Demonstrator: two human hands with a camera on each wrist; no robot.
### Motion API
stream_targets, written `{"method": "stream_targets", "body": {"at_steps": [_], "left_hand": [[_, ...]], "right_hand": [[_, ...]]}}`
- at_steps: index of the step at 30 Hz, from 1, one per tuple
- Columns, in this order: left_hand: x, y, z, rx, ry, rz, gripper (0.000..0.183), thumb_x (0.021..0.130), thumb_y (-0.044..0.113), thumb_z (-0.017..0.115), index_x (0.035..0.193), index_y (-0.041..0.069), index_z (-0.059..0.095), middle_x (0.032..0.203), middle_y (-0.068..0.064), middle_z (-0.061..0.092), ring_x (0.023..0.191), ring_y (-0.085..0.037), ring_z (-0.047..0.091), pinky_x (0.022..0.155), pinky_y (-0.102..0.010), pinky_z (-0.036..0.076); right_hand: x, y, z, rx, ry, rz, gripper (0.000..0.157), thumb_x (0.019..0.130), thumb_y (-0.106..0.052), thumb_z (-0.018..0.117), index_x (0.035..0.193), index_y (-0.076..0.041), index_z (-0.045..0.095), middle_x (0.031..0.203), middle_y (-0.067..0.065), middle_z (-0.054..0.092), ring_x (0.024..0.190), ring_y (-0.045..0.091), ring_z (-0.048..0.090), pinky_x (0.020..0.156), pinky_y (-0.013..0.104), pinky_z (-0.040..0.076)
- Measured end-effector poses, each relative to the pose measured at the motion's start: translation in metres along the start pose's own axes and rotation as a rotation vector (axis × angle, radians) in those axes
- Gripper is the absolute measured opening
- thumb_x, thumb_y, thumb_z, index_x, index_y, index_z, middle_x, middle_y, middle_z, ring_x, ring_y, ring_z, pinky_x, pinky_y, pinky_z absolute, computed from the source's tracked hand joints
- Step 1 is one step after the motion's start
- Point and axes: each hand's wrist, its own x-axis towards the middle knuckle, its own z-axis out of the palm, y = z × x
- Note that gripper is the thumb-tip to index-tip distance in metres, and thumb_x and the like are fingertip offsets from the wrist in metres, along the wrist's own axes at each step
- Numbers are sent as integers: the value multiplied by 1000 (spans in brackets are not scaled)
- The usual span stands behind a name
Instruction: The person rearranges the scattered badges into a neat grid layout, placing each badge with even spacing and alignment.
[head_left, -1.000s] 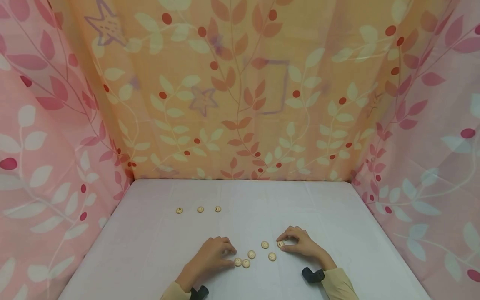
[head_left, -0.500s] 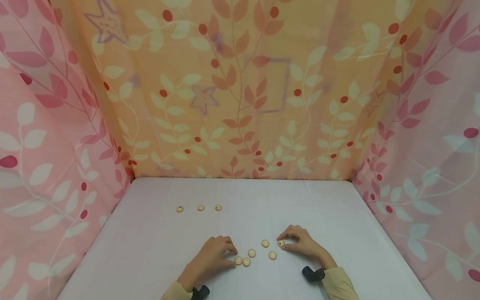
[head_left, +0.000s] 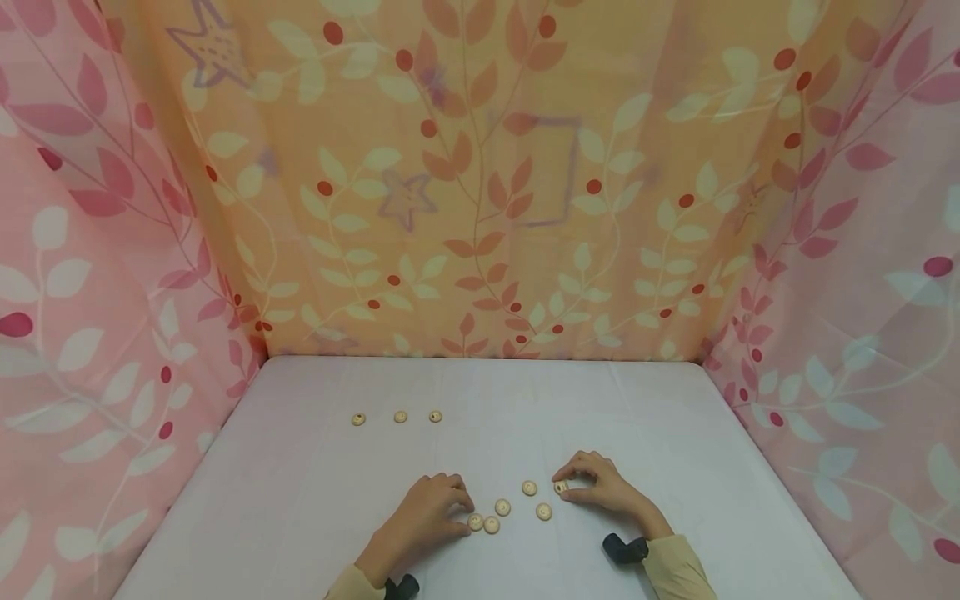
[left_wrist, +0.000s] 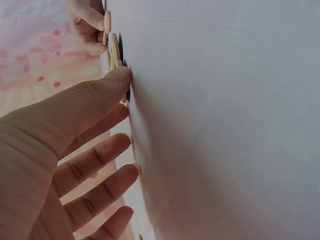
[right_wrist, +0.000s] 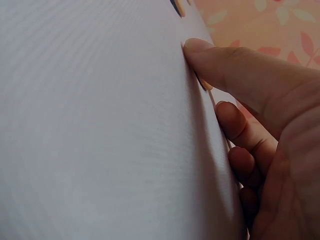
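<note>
My right hand pinches a small round wooden disc between thumb and fingers, low over the white table. Part of that disc is hidden by the fingers; its edge shows behind the thumb in the right wrist view. My left hand rests low with relaxed, spread fingers, its thumb tip right at the edge of a pale wooden disc. Another disc lies against that one. Between the hands lie more discs, one nearer the left and two toward the right hand.
Three similar discs, the middle disc among them, form a row at the back left of the table. A patterned orange curtain hangs behind, with pink curtains at both sides. Black wrist devices sit by the sleeves.
Both hands and the discs keep their places; only a slight shift of the whole head view shows.
</note>
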Motion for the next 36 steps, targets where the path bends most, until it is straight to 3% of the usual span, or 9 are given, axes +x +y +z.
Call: {"method": "stream_targets", "body": {"at_steps": [15, 36], "left_hand": [[1, 2, 3, 42, 12, 22, 18, 73, 45, 72, 86, 32, 71, 91, 17, 59, 82, -4, 52, 72, -28, 42], [3, 6, -1, -17, -37, 18, 14, 76, 39, 72, 87, 31, 68, 92, 18, 58, 84, -3, 50, 76, -30, 42]], "right_hand": [[0, 0, 0, -15, 15, -25, 25, 74, -45, 72, 98, -37, 66, 93, -20, 58, 85, 4, 44, 76, 33, 23], [1, -2, 0, -6, 9, -34, 26, 75, -43, 73, 99, -35, 67, 92, -19, 58, 82, 6, 43, 75, 33, 23]]}}
